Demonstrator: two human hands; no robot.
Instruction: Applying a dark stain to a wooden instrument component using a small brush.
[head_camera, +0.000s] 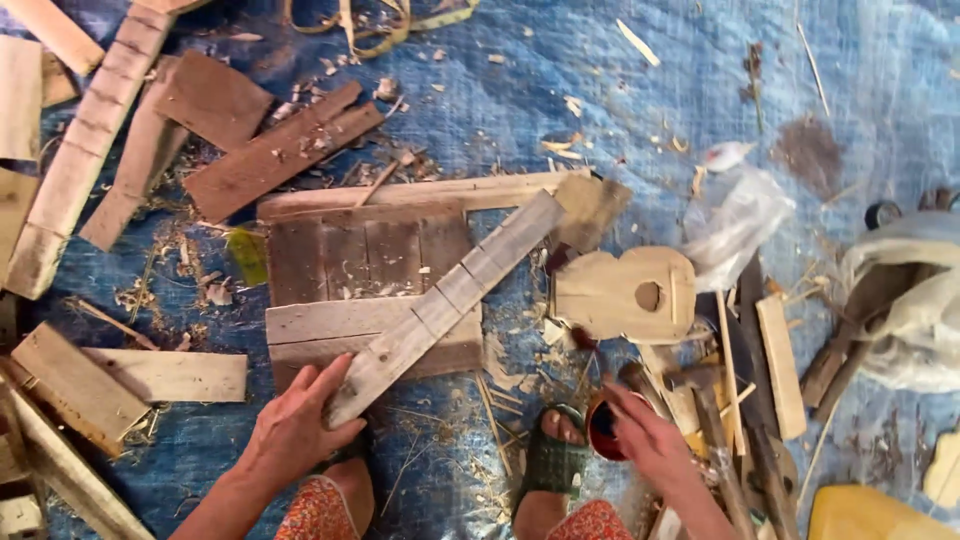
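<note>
My left hand (292, 425) grips the near end of a long pale wooden strip (450, 300) marked with cross lines. The strip lies slanted across a small slatted wooden pallet (360, 255). My right hand (650, 440) reaches into a small red round container (603, 428) beside my sandalled foot (552, 462). A guitar-shaped plywood cutout (625, 292) with a round hole lies to the right of the strip's far end.
A blue tarp (560, 90) littered with shavings covers the ground. Wood planks (80, 150) and dark boards (270, 150) lie at left. A hammer (700, 400), sticks and plastic bags (740, 225) crowd the right. A yellow object (865, 515) sits bottom right.
</note>
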